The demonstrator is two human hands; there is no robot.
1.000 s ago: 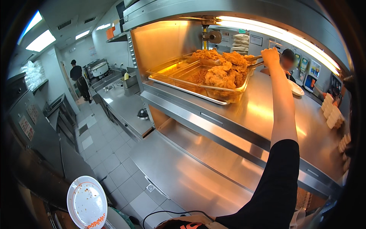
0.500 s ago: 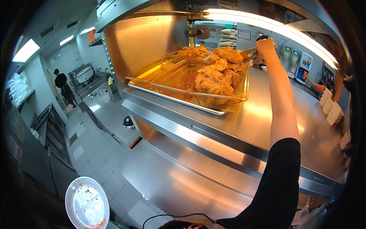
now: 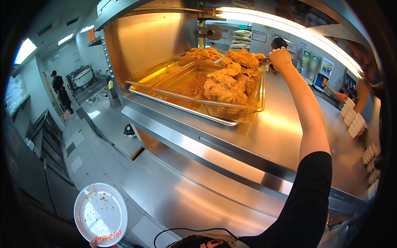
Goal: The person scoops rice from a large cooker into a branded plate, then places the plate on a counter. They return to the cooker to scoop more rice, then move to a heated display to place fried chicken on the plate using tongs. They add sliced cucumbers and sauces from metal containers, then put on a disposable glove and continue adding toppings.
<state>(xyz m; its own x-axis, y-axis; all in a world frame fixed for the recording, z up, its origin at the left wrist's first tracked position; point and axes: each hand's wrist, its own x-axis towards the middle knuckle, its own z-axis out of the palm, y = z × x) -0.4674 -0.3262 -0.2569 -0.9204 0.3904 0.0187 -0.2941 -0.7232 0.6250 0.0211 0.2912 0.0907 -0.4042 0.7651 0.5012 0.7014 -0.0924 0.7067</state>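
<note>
Two hands of ours were in view: the right hand (image 3: pixel 281 59) had its fingers wrapped around the tongs (image 3: pixel 264 61), holding them well back from the food, probably to spare the skin from heat; their tips were hidden by the fried chicken (image 3: pixel 227 84), so we could not tell whether those were apart. Our left hand (image 3: pixel 94 244) pinched the white plate (image 3: pixel 89 208) at its near rim, most fingers out of sight beneath, the plate facing up so that its crumbs lay in it. The chicken was heaped in an amber pan (image 3: pixel 244 115) that seemed to overhang the near right corner of the metal tray (image 3: pixel 186 108); more pieces lay toward the tray's far edge. That tray sat along the front edge of the steel shelf (image 3: pixel 281 132), beneath a lit lamp (image 3: pixel 289 25), presumably for warmth.
</note>
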